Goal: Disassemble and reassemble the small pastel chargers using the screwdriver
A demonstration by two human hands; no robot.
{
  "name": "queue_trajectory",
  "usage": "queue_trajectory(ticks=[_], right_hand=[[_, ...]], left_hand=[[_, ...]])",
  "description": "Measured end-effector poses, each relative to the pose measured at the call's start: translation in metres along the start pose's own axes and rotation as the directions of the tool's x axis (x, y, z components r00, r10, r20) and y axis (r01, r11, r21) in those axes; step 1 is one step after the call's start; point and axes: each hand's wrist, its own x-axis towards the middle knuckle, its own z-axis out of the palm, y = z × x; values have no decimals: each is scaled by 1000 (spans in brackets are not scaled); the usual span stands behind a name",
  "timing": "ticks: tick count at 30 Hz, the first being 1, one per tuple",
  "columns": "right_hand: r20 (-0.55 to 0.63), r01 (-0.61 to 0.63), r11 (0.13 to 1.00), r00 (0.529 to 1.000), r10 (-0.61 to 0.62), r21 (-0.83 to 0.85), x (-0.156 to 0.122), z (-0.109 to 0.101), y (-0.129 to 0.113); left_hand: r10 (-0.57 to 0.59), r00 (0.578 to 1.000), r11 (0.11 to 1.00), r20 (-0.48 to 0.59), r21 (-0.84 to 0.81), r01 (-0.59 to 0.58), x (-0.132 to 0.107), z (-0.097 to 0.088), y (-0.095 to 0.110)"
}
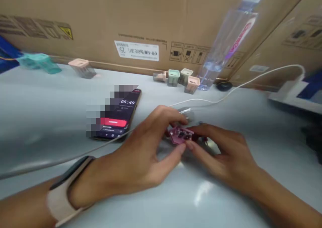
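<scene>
Pink plastic piece [181, 134] pinched between left hand [136, 151] and right hand [223, 157], fingers curled for close grip; phone [118, 115] laid nearby, face up, timer readable.

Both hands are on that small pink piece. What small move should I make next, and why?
I'd probably steady the small pink piece by firming the pinch between the left hand and right hand. It is small, the fingers of both hands crowd it, and the white cable runs close behind it.

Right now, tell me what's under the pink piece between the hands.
A dark red part shows beside the pink piece; the rest is covered by it, the left hand and the right hand.
</scene>
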Motion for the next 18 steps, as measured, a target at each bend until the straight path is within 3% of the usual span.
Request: queue_trajectory(ticks=[3, 10, 18], right_hand=[[-22, -40, 999, 999, 40, -10, 2, -1, -2], [43, -54, 998, 998, 52, 32, 4, -1, -2], [52, -58, 998, 997, 58, 7, 4, -1, -5]], left_hand=[[81, 997, 996, 18, 30, -82, 1, 0, -4], [17, 994, 991, 105, 127, -31, 0, -1, -4], [-6, 994, 990, 108, 141, -10, -4, 1, -7]])
